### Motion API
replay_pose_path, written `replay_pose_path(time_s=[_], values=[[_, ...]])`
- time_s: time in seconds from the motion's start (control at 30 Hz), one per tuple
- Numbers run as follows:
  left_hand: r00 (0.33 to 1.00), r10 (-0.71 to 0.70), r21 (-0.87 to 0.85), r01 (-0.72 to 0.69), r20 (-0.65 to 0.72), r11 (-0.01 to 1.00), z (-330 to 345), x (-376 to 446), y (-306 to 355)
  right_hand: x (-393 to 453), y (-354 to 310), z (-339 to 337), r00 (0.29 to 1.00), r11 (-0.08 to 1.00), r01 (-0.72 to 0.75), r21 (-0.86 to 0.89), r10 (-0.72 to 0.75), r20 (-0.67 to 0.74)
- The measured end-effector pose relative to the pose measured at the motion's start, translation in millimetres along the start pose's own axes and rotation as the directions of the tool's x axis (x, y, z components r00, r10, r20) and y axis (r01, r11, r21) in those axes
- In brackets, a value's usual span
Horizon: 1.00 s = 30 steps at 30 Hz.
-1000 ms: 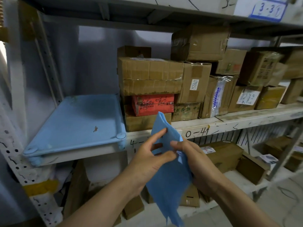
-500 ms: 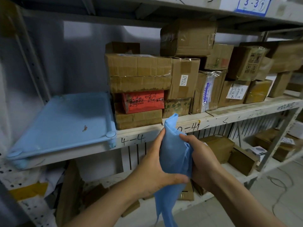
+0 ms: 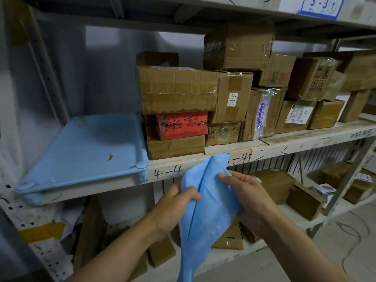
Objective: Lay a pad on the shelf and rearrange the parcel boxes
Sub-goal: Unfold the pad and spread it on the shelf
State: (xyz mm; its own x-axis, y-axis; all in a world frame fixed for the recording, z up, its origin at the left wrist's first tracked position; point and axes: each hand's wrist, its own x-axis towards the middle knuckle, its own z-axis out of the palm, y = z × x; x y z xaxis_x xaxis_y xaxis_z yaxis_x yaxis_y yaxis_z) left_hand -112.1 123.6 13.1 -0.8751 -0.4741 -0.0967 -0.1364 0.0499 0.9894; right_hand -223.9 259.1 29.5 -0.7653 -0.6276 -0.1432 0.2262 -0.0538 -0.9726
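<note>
dim, cool light | shadowed upper corners | wide-angle bending at edges | mild softness

pad's (image 3: 205, 216) lower end off-frame

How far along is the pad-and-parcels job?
Done: a light-blue tray already lies on the shelf's left end. In hand: the left hand and right hand both grip a folded blue pad in front of the shelf edge, not yet spread. Left: laying the pad and rearranging the parcel boxes, stacked to the tray's right.
</note>
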Motion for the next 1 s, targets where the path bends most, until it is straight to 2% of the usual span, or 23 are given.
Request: replay_pose_path(time_s=[0.07,0.17,0.3,0.33,0.4,0.43,0.5,0.53,0.6,0.67,0.73,0.83,1.0], values=[[0.995,-0.023,-0.055,0.017,-0.099,0.998,-5.7,2.1,0.1,-1.5,-3.0,-2.4,0.999,1.0,0.005,-0.008,-0.006,-0.043],[0.977,0.041,-0.045,-0.052,-0.211,0.998,-19.7,6.8,3.6,-0.1,-4.7,-12.8,0.982,0.995,0.047,-0.083,-0.061,-0.178],[0.952,0.08,-0.08,-0.108,-0.297,0.991,-40.0,10.3,12.6,15.2,8.5,-37.7,0.885,0.948,0.063,-0.312,-0.198,-0.422],[0.947,0.075,-0.094,-0.109,-0.312,0.99,-43.8,10.4,16.3,19.9,13.7,-42.6,0.861,0.91,0.037,-0.413,-0.239,-0.45],[0.945,0.066,-0.107,-0.105,-0.32,0.989,-48.1,11.2,21.3,27.1,24.2,-49.6,0.836,0.754,-0.066,-0.653,-0.316,-0.449],[0.947,0.055,-0.109,-0.094,-0.316,0.99,-48.6,11.4,23.0,27.2,27.0,-48.2,0.827,0.662,-0.089,-0.744,-0.367,-0.425],[0.95,0.038,-0.103,-0.073,-0.31,0.992,-47.9,11.4,23.9,21.3,27.7,-36.8,0.841,0.562,0.018,-0.827,-0.455,-0.291],[0.952,0.028,-0.101,-0.062,-0.306,0.993,-46.3,11.8,23.5,16.5,25.8,-30.0,0.859,0.561,0.132,-0.817,-0.477,-0.188],[0.959,-0.004,-0.109,-0.029,-0.285,0.994,-40.4,11.9,23.9,3.4,19.6,-11.6,0.903,0.616,0.292,-0.731,-0.43,-0.001],[0.965,-0.038,-0.137,0.002,-0.259,0.991,-35.3,12.7,23.6,-9.5,12.9,4.9,0.933,0.71,0.353,-0.609,-0.315,0.175],[0.968,-0.053,-0.152,0.016,-0.245,0.988,-33.3,14.5,21.9,-17.3,9.0,17.2,0.928,0.736,0.359,-0.574,-0.212,0.308],[0.966,-0.066,-0.137,0.032,-0.251,0.99,-34.0,18.0,17.4,-19.9,11.3,25.5,0.923,0.677,0.35,-0.648,-0.13,0.363],[0.957,-0.111,-0.154,0.071,-0.27,0.986,-32.3,21.3,11.4,-15.8,19.5,35.1,0.91,0.534,0.404,-0.742,-0.155,0.384]])
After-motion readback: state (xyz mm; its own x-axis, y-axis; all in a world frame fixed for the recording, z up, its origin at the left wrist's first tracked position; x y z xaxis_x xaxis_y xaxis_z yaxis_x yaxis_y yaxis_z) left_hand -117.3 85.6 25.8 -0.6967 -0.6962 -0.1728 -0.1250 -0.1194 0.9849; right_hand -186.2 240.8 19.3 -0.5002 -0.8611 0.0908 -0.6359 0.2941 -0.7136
